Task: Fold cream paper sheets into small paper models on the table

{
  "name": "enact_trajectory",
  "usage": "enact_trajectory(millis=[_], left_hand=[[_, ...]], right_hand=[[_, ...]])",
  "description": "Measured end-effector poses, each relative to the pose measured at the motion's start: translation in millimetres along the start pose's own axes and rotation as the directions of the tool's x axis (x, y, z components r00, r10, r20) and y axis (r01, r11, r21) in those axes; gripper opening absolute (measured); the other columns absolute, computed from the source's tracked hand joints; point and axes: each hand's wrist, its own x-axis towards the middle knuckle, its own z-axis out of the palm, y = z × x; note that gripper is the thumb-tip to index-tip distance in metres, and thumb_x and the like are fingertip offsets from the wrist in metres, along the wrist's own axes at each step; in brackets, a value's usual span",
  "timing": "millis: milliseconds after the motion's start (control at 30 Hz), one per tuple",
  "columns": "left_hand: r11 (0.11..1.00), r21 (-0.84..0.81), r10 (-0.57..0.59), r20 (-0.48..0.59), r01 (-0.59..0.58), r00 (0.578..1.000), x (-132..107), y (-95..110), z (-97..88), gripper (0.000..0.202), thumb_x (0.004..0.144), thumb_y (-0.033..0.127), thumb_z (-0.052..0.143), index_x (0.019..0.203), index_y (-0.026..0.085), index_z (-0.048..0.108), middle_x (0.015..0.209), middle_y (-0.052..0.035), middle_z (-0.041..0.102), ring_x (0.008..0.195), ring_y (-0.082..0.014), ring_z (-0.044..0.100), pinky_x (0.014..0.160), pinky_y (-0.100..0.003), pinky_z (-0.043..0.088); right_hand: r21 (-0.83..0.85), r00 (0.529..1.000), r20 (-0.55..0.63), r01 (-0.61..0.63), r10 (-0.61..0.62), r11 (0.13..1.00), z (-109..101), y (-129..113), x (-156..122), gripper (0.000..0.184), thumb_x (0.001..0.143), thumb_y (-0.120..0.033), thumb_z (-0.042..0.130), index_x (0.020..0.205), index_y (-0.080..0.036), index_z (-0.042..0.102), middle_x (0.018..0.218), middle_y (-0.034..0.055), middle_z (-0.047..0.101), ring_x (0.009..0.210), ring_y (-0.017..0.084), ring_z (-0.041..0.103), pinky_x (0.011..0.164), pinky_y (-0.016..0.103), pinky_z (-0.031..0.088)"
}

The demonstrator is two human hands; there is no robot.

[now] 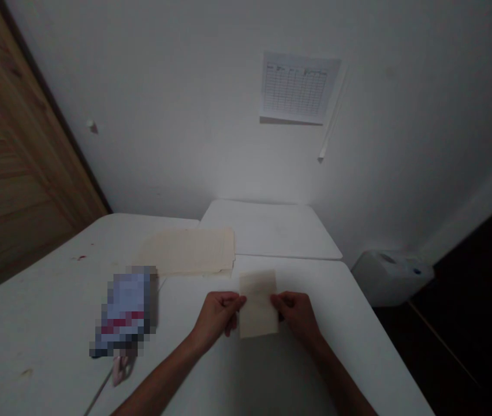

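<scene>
A small beige sheet of paper (258,309) is held up in front of me over the white table. Its left edge is pinched between the thumb and fingers of my left hand (219,315). On the opposite edge, my right hand (295,312) grips it the same way. The sheet looks mostly flat, with faint creases across it. Beyond my left hand lie larger beige sheets (189,251), overlapping on the table with slightly ragged edges.
The white table (202,381) has a raised white panel (272,228) at its back. Left lies a pixelated blue-white item (127,300) beside a pinkish clip (119,370). A printed sheet (295,89) hangs on the wall. A white container (388,277) stands right of the table.
</scene>
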Motion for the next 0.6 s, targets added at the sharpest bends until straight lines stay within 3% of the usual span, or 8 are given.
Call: enact_trajectory(millis=[200, 400, 600], left_hand=[[1.000, 0.022, -0.021, -0.033, 0.022, 0.999, 1, 0, 2.4, 0.041, 0.075, 0.053, 0.064, 0.064, 0.014, 0.061, 0.039, 0.0037, 0.050, 0.028, -0.0062, 0.036, 0.030, -0.017, 0.023], [0.995, -0.088, 0.030, -0.255, -0.054, 0.967, 5, 5, -1.2, 0.045, 0.070, 0.051, 0.071, 0.092, 0.011, 0.066, 0.051, 0.0021, 0.059, 0.031, -0.0062, 0.040, 0.030, -0.017, 0.027], [0.989, -0.097, 0.085, -0.257, -0.113, 0.963, 8, 4, -8.4, 0.045, 0.071, 0.049, 0.072, 0.093, 0.010, 0.067, 0.045, 0.0037, 0.055, 0.030, -0.0064, 0.039, 0.031, -0.017, 0.027]], right_hand=[[-0.070, 1.000, -0.020, 0.001, -0.003, 0.998, 1, -1, -1, 0.046, 0.075, -0.057, 0.064, 0.071, -0.012, 0.072, 0.065, 0.0083, 0.070, 0.057, 0.019, 0.064, 0.051, 0.025, 0.047], [-0.115, 0.999, 0.031, 0.020, -0.016, 0.993, -1, -3, -3, 0.041, 0.079, -0.050, 0.062, 0.072, -0.012, 0.073, 0.066, 0.0076, 0.070, 0.058, 0.018, 0.063, 0.052, 0.024, 0.044], [-0.176, 0.996, 0.083, 0.035, -0.020, 0.984, -1, 0, -3, 0.036, 0.080, -0.045, 0.061, 0.071, -0.012, 0.073, 0.062, 0.0056, 0.068, 0.054, 0.016, 0.060, 0.050, 0.023, 0.040]])
